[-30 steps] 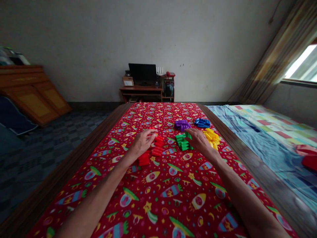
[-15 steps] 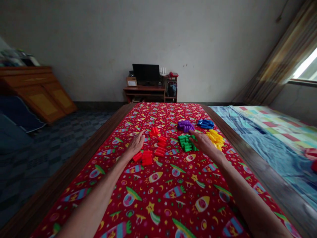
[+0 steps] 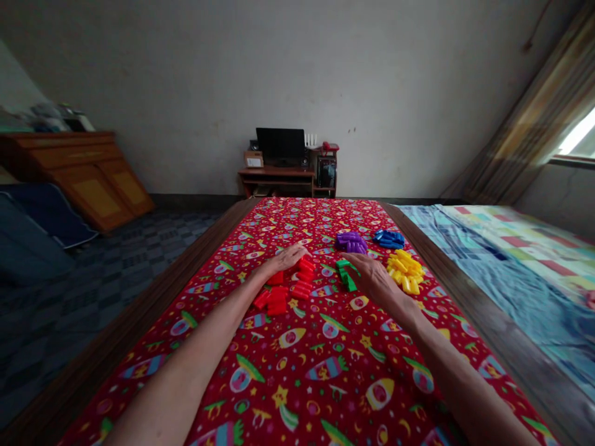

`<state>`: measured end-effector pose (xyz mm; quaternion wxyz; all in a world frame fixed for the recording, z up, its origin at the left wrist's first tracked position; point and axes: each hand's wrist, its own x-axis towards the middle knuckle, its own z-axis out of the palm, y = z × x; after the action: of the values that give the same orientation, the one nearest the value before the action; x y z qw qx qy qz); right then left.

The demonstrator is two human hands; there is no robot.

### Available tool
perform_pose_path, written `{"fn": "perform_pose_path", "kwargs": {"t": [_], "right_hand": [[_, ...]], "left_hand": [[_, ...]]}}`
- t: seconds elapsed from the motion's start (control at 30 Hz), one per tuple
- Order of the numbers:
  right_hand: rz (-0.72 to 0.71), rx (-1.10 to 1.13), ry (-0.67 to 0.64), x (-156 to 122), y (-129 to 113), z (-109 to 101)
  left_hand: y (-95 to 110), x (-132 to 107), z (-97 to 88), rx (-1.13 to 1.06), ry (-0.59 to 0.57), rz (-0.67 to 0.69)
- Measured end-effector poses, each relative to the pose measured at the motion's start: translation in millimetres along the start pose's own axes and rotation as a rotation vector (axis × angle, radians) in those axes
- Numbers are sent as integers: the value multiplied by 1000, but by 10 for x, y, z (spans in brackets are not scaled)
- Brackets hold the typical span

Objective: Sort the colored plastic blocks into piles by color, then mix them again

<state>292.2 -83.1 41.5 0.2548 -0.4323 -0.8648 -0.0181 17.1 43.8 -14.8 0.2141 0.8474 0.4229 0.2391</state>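
Observation:
Loose short red plastic pieces lie on the patterned red cloth left of the middle. My left hand reaches over their far side, fingers stretched out, hiding some of them; whether it touches them I cannot tell. Over the green pieces is my right hand, its fingers extended to the left and covering part of that pile. A yellow pile sits just right of this hand. Beyond its fingertips are purple pieces, with blue pieces farther right.
The cloth covers a long table with dark wooden edges. A bed adjoins on the right. At the far wall stands a desk with a monitor; a wooden cabinet is at the left.
My left hand has moved right, over the far red pieces. My right hand has shifted slightly left, covering more of the green pile. The camera view has tilted up a little.

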Motion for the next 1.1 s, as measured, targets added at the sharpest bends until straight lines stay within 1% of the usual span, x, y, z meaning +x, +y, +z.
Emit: {"fn": "perform_pose_path", "kwargs": {"t": [0.07,0.17,0.23,0.27,0.3,0.4,0.47,0.5,0.53,0.57,0.63,0.7,0.77,0.8,0.87,0.9,0.97,1.03,1.1], "right_hand": [[-29,34,-46,20,-135,63],[-74,70,-129,-6,-290,240],[-102,90,-159,-44,-370,375],[-114,97,-172,-64,-406,440],[-119,94,-185,-82,-437,498],[-110,23,-224,-114,-502,627],[-82,-33,-230,-116,-507,667],[-67,-43,-228,-117,-496,672],[-55,-35,-219,-121,-477,665],[-48,-10,-198,-133,-449,645],[-45,58,-112,-192,-379,562],[-19,105,-3,-310,-299,415],[70,127,34,-485,-215,219],[137,144,11,-588,-171,112],[279,190,-92,-813,-72,-91],[340,211,-148,-930,-15,-177],[428,224,-216,-1154,108,-304],[470,183,-234,-1340,225,-375],[486,71,-209,-1443,302,-404]], "left_hand": [[161,-100,48,-3,-76,70],[419,-347,70,-6,-199,220],[552,-535,29,-5,-214,267],[592,-627,-3,3,-184,259],[610,-714,-38,17,-128,238],[536,-933,-100,56,125,106],[428,-1041,-69,60,264,-20],[379,-1083,-32,62,298,-70],[343,-1118,13,68,305,-97],[325,-1144,59,71,296,-103],[339,-1176,135,56,253,-72],[397,-1185,168,14,207,-25],[455,-1183,166,-27,174,9],[475,-1180,159,-42,165,21],[489,-1175,145,-66,167,28],[488,-1174,140,-78,174,26],[478,-1175,135,-99,196,14],[473,-1180,132,-114,218,-3],[475,-1187,130,-118,227,-17]]}}
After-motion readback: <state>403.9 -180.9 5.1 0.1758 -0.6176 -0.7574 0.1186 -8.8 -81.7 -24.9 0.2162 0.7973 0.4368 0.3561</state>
